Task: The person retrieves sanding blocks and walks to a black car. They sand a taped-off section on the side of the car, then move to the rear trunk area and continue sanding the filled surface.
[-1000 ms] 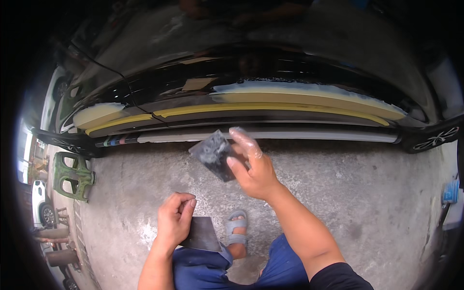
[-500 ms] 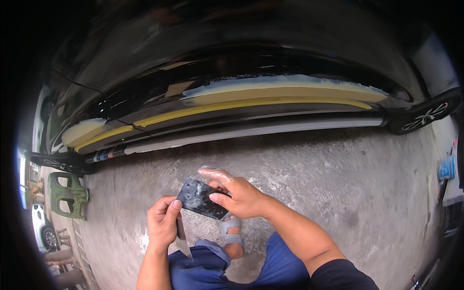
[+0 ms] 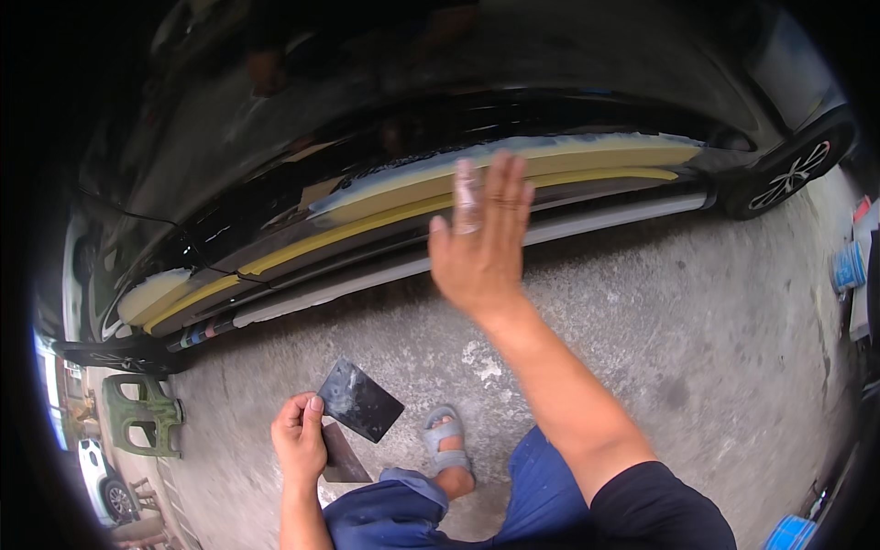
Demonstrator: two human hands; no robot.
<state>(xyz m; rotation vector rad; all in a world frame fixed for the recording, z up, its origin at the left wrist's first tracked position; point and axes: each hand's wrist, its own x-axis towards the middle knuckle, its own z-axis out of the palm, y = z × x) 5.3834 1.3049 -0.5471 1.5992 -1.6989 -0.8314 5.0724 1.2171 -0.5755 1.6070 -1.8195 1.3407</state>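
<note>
**Right grip (image 3: 481, 257) has left the pad (image 3: 360, 401) and risen to the car (image 3: 550, 110)**

The left grip (image 3: 300, 431) pinches the pad, at its right, by one corner, and holds a grey plate (image 3: 343, 456) just below it. Farther right is a sandal (image 3: 445, 431). The right grip, flat and empty, fingers nearly together, is in front of the car's filler (image 3: 587, 162) and yellow tape (image 3: 316, 240); touching or not, I cannot tell.

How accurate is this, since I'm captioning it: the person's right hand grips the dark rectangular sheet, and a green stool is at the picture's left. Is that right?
Not quite: the head view shows the left hand gripping the dark rectangular sheet, while the right hand is held open. The green stool is at the picture's left, as you say.
</note>
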